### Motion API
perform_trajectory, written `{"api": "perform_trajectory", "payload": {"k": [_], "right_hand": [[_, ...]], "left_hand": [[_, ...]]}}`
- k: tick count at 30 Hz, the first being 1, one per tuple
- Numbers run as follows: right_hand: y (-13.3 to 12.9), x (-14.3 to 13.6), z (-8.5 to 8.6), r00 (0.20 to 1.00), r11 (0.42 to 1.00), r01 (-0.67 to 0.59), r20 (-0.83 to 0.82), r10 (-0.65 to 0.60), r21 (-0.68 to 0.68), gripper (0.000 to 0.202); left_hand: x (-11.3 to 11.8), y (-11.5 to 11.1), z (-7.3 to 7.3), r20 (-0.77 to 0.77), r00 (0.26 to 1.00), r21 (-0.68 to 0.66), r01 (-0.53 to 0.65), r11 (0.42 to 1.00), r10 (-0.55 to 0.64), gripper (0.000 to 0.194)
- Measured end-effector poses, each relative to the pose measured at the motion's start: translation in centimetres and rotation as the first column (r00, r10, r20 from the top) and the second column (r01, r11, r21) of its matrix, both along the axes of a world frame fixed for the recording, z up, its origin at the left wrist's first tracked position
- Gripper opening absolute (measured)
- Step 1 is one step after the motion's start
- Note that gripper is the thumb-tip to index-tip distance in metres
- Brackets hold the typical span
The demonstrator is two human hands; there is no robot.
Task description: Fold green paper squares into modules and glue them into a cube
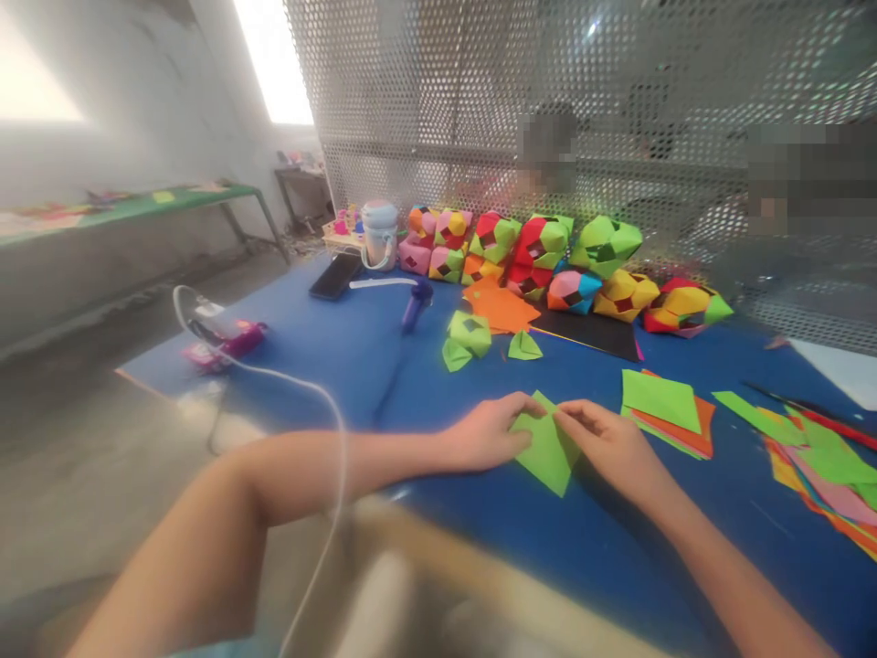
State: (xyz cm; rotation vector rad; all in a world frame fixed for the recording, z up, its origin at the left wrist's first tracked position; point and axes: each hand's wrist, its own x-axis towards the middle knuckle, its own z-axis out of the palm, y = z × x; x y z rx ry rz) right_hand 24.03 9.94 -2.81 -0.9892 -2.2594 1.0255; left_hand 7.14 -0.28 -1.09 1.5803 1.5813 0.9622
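A light green square of paper [554,461] lies near the front edge of the blue table, one corner pointing toward me. My left hand [494,429] rests over its left side, thumb and forefinger at the upper edge. From the right, my right hand [603,443] pinches the paper near its top with thumb and fingertips. Just beyond it sit folded green paper pieces [469,336] and a small green folded triangle [525,345]. To the right of my right hand is a stack of square papers [661,407], green on top with orange below.
Several colourful folded paper balls [541,242] line the back by a perforated metal screen [425,100]. A purple glue gun [417,306], a phone [335,276] and a white jug [379,236] stand left. A white cable [301,379] crosses my left arm. Paper strips [822,457] and scissors [832,420] lie right.
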Motion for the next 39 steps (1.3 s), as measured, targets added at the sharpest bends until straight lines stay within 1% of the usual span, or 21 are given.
{"api": "perform_trajectory", "payload": {"k": [5,8,10,12,14,16,18,20,26,29,33,37,39], "right_hand": [[-0.3,0.1,0.4,0.999,1.000,0.011,0.037,-0.011,0.011,0.032],[-0.4,0.1,0.4,1.000,1.000,0.009,0.028,-0.009,0.026,0.029],[-0.4,0.1,0.5,0.999,0.999,0.044,-0.003,-0.044,0.027,0.027],[-0.4,0.2,0.9,0.993,0.993,0.114,-0.043,-0.113,0.021,0.025],[-0.4,0.2,1.4,0.979,0.983,0.186,-0.082,-0.184,0.012,0.025],[-0.4,0.2,1.9,0.970,0.976,0.218,-0.114,-0.216,0.008,0.025],[-0.2,0.1,2.0,0.965,0.972,0.234,-0.122,-0.231,0.008,0.025],[-0.1,0.0,2.0,0.968,0.976,0.216,-0.129,-0.215,-0.009,0.026],[0.0,-0.5,1.7,0.958,0.983,0.150,-0.231,-0.171,-0.105,0.021],[-0.2,-0.6,1.9,0.961,0.985,0.141,-0.227,-0.159,-0.097,0.017],[-0.4,-0.6,1.9,0.970,0.992,0.083,-0.222,-0.102,-0.093,0.017],[-0.3,-0.5,1.8,0.976,0.997,0.046,-0.212,-0.060,-0.069,0.013],[-0.4,-0.5,2.0,0.964,0.998,0.060,-0.256,-0.066,-0.033,0.010]], "left_hand": [[0.0,-0.1,0.2,0.020,1.000,-0.044,-0.019,0.999,0.020,0.038],[0.0,-0.1,-0.2,0.057,0.998,-0.038,-0.037,0.999,0.039,0.039],[0.0,0.1,-0.6,0.135,0.989,0.002,-0.057,0.998,0.056,0.041],[0.0,0.3,-1.1,0.253,0.965,0.016,-0.074,0.997,0.067,0.046],[-0.1,0.4,-1.3,0.384,0.920,-0.023,-0.070,0.997,0.073,0.050],[-0.2,0.6,-1.2,0.482,0.873,-0.061,-0.047,0.997,0.071,0.049],[-0.3,0.8,-1.0,0.469,0.878,-0.052,-0.080,0.995,0.095,0.044],[-0.5,1.0,-0.8,0.450,0.886,-0.057,-0.096,0.994,0.112,0.043],[-0.4,1.0,-0.4,0.448,0.887,-0.079,-0.086,0.993,0.112,0.033],[-0.5,1.0,-0.4,0.403,0.905,-0.077,-0.113,0.991,0.135,0.026],[-0.9,1.2,-0.6,0.347,0.926,-0.078,-0.126,0.989,0.145,0.023],[-1.2,1.2,-0.8,0.348,0.927,-0.061,-0.129,0.990,0.142,0.022],[-1.3,1.3,-0.7,0.373,0.913,-0.032,-0.164,0.986,0.164,0.022]]}}
